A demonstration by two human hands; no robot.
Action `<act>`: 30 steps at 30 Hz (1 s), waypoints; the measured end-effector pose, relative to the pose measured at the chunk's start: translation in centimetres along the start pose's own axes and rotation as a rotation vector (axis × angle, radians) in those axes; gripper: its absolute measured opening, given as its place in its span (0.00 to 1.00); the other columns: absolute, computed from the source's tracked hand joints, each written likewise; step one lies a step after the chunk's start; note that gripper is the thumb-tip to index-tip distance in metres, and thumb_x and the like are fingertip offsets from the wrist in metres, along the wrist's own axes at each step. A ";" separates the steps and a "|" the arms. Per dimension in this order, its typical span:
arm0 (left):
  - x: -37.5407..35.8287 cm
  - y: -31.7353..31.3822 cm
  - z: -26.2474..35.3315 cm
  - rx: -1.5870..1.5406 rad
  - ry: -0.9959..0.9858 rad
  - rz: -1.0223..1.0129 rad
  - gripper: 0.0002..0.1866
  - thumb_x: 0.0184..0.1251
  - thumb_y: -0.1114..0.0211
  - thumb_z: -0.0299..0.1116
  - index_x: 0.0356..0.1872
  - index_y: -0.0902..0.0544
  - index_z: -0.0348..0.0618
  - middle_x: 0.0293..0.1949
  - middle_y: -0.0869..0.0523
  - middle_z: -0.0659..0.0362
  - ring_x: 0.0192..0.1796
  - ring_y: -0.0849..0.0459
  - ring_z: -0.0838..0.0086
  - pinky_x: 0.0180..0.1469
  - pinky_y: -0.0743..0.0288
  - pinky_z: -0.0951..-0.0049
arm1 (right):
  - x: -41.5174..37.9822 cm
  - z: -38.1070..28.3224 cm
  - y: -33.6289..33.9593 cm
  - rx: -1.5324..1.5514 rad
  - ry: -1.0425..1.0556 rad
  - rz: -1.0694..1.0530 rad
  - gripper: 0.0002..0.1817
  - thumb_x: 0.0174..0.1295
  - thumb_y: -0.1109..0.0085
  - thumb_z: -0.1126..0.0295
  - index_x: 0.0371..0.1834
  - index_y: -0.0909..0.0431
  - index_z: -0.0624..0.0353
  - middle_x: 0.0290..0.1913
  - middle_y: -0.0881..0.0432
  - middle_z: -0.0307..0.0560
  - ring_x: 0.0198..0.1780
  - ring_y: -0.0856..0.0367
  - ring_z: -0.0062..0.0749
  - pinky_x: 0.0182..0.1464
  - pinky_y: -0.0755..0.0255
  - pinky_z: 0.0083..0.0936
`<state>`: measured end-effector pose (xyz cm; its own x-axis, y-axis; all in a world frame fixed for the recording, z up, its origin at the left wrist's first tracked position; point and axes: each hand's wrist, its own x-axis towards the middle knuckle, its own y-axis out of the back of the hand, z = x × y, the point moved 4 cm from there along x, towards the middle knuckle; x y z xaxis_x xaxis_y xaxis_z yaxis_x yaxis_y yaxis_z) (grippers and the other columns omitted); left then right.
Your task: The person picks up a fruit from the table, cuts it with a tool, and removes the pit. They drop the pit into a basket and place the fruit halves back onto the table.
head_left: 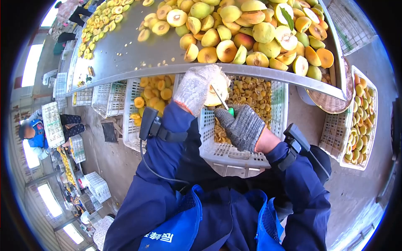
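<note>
In the head view, nearest to us were our own blue sleeves and the blue apron (176,228), with a black strap-on device (149,123) on the left forearm and another on the right. Above them our left hand (196,87), in a pale knit glove, was curled shut around a peach half (217,90), cut face turned toward the right hand. Our right hand (243,126), in a grey knit glove, was clenched on a green-handled pitting knife (224,102) whose thin blade ran up from the fist into the cut face of the fruit. Whether the stone was still seated we could not tell; the glove hid it.

Directly under the grip stood a white plastic crate (247,152) holding pits and scraps. Left of the grip, a second crate (138,121) held pitted halves. Just above the left hand ran the steel edge of the sorting table (121,54), heaped with whole and halved peaches (247,31). Well to the right of the grip, another crate (360,121) held halves. Far to the left, another person in blue (35,134) sat among crates.

To do this well, we judged, the fruit should be held firmly but unbruised, the blade kept shallow around the stone and angled away from the left fingers, with the work kept over the scrap crate.
</note>
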<state>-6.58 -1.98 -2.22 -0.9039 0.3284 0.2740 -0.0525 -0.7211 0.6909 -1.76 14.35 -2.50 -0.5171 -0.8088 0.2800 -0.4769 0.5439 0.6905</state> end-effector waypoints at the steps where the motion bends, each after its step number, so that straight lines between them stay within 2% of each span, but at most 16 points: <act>1: -0.5 -0.4 -1.6 -0.265 0.303 0.005 0.20 0.75 0.46 0.42 0.36 0.18 0.32 0.31 0.14 0.50 0.34 0.13 0.65 0.39 0.17 0.64 | 0.0 0.1 -0.3 -0.011 0.007 -0.037 0.32 0.55 0.42 0.76 0.67 0.33 0.63 0.30 0.20 0.55 0.28 0.19 0.52 0.28 0.28 0.43; 2: -1.1 -1.0 -2.9 -0.529 0.603 0.008 0.19 0.74 0.45 0.41 0.35 0.17 0.33 0.30 0.13 0.51 0.34 0.13 0.65 0.38 0.18 0.65 | 0.0 0.3 -0.5 -0.024 0.014 -0.072 0.34 0.53 0.42 0.76 0.67 0.34 0.64 0.31 0.20 0.57 0.28 0.19 0.54 0.29 0.29 0.45; 6: -2.8 -1.9 -5.4 -0.518 0.649 0.022 0.18 0.74 0.45 0.41 0.34 0.18 0.33 0.31 0.13 0.50 0.33 0.13 0.66 0.36 0.18 0.68 | 0.1 -0.1 -1.1 -0.051 -0.038 -0.059 0.35 0.48 0.41 0.78 0.66 0.34 0.65 0.31 0.19 0.56 0.29 0.19 0.55 0.30 0.29 0.47; 7: -4.0 -2.2 -6.9 -0.004 0.225 0.083 0.19 0.75 0.46 0.42 0.37 0.18 0.33 0.32 0.13 0.49 0.33 0.13 0.66 0.34 0.19 0.69 | 0.4 0.1 -1.6 -0.047 -0.045 0.027 0.20 0.57 0.39 0.72 0.54 0.26 0.61 0.25 0.21 0.49 0.24 0.20 0.47 0.26 0.30 0.42; 8: -4.8 -2.9 -6.6 0.503 -0.209 0.139 0.20 0.76 0.47 0.43 0.39 0.18 0.32 0.33 0.13 0.48 0.32 0.13 0.66 0.33 0.19 0.71 | 0.9 -0.2 -1.3 -0.049 -0.045 0.029 0.20 0.57 0.39 0.72 0.54 0.26 0.61 0.25 0.21 0.49 0.24 0.20 0.47 0.26 0.30 0.42; 10: -7.2 -2.0 -3.1 0.204 0.181 0.099 0.21 0.77 0.49 0.43 0.41 0.18 0.32 0.33 0.13 0.46 0.33 0.14 0.65 0.35 0.19 0.70 | 0.6 0.5 -2.6 1.459 -0.881 -0.168 0.12 0.67 0.39 0.59 0.41 0.23 0.57 0.19 0.26 0.42 0.18 0.24 0.36 0.21 0.33 0.35; 11: -7.3 -1.8 -2.0 0.118 0.268 0.096 0.21 0.77 0.50 0.44 0.41 0.19 0.32 0.33 0.13 0.46 0.33 0.14 0.64 0.36 0.19 0.69 | 0.8 -0.3 -2.0 1.508 -0.760 -0.080 0.19 0.72 0.45 0.48 0.32 0.24 0.52 0.16 0.32 0.35 0.13 0.33 0.27 0.16 0.40 0.28; 12: -6.4 -1.7 -1.1 0.045 0.290 0.115 0.22 0.78 0.51 0.44 0.42 0.19 0.32 0.33 0.13 0.45 0.34 0.14 0.63 0.36 0.19 0.68 | 0.9 -0.4 -1.3 1.507 -0.760 -0.079 0.19 0.72 0.45 0.48 0.32 0.24 0.52 0.16 0.32 0.35 0.13 0.33 0.27 0.16 0.40 0.28; 15: -1.3 -1.5 1.5 -0.330 0.321 0.151 0.23 0.79 0.54 0.45 0.44 0.20 0.32 0.34 0.13 0.43 0.35 0.14 0.62 0.39 0.19 0.67 | 0.2 -0.9 -0.9 2.018 -0.720 -0.241 0.24 0.72 0.47 0.42 0.25 0.31 0.48 0.14 0.40 0.32 0.12 0.42 0.21 0.15 0.49 0.23; 18: 0.9 -1.4 2.2 -0.571 0.392 0.118 0.24 0.79 0.56 0.46 0.45 0.20 0.32 0.35 0.13 0.42 0.35 0.15 0.60 0.40 0.19 0.66 | -0.2 -0.6 -1.4 2.096 -0.700 -0.233 0.24 0.72 0.48 0.43 0.26 0.31 0.48 0.14 0.40 0.32 0.12 0.42 0.22 0.15 0.49 0.22; 21: 0.2 -1.1 2.1 -0.683 0.436 0.108 0.19 0.77 0.49 0.42 0.50 0.19 0.35 0.39 0.13 0.43 0.40 0.14 0.56 0.46 0.18 0.63 | -0.6 -0.5 -1.7 2.150 -0.671 -0.259 0.24 0.73 0.49 0.43 0.26 0.31 0.48 0.13 0.40 0.32 0.12 0.42 0.22 0.15 0.48 0.22; 23: -1.3 -0.3 2.1 -0.295 0.177 0.212 0.17 0.71 0.41 0.35 0.56 0.18 0.42 0.47 0.13 0.48 0.49 0.14 0.52 0.54 0.20 0.61 | -0.7 -0.5 -1.6 2.159 -0.643 -0.273 0.24 0.73 0.49 0.43 0.26 0.31 0.48 0.13 0.39 0.32 0.12 0.43 0.21 0.15 0.48 0.23; 24: -2.6 -0.3 1.6 -0.295 0.177 0.212 0.17 0.71 0.41 0.35 0.56 0.18 0.42 0.47 0.13 0.48 0.49 0.14 0.52 0.54 0.20 0.61 | -0.7 -0.6 -1.7 2.183 -0.622 -0.290 0.24 0.73 0.49 0.42 0.26 0.31 0.48 0.13 0.39 0.32 0.12 0.42 0.22 0.15 0.48 0.23; 26: -6.8 -0.7 -0.3 -0.102 0.371 0.114 0.20 0.71 0.40 0.36 0.61 0.21 0.45 0.54 0.16 0.49 0.56 0.18 0.53 0.58 0.22 0.62 | -0.4 -0.8 -1.4 2.205 -0.598 -0.308 0.24 0.73 0.49 0.42 0.26 0.32 0.48 0.13 0.39 0.32 0.12 0.42 0.22 0.15 0.48 0.23; 29: -11.5 -1.1 -2.4 0.189 0.659 -0.039 0.26 0.70 0.38 0.36 0.69 0.26 0.50 0.64 0.21 0.51 0.67 0.24 0.55 0.64 0.26 0.63 | -0.4 -0.4 -0.8 1.952 -0.697 -0.239 0.25 0.73 0.49 0.42 0.26 0.32 0.48 0.13 0.38 0.32 0.11 0.42 0.22 0.15 0.47 0.23; 30: -10.7 -1.1 -1.9 0.189 0.659 -0.038 0.26 0.70 0.38 0.36 0.69 0.26 0.50 0.64 0.21 0.51 0.67 0.24 0.55 0.64 0.26 0.63 | -0.4 -0.4 -0.7 1.989 -0.671 -0.288 0.24 0.73 0.50 0.43 0.26 0.32 0.48 0.13 0.38 0.33 0.11 0.41 0.23 0.15 0.47 0.23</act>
<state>2.32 -5.88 -7.20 -0.9755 -0.1316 -0.1762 -0.0689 -0.5779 0.8132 -0.90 14.18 -2.80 -0.2071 -0.9547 -0.2138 -0.2662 0.2653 -0.9267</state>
